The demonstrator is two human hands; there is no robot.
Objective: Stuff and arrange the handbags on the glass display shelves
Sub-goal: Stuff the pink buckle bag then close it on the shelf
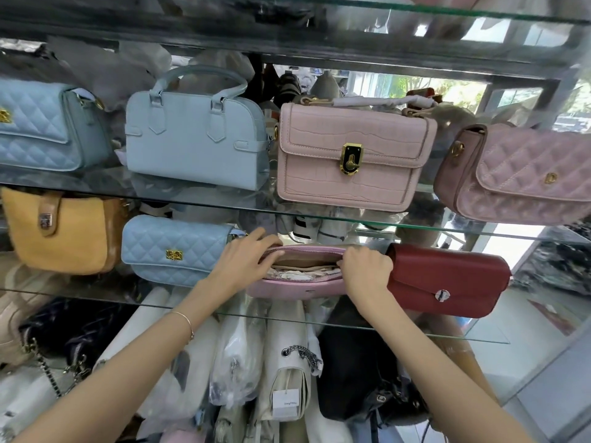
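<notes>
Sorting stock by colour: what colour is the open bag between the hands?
The bag is pink, clearest in head view.

At one o'clock a window (415, 87) shows green trees. Pale floor tiles (527, 362) run from three to five o'clock, with a red mat (551, 316) lying on them at four. At six o'clock, packed side by side, are a clear plastic bag (236, 356), white cloth covers (153, 314) and a white paper tag (285, 405).
</notes>
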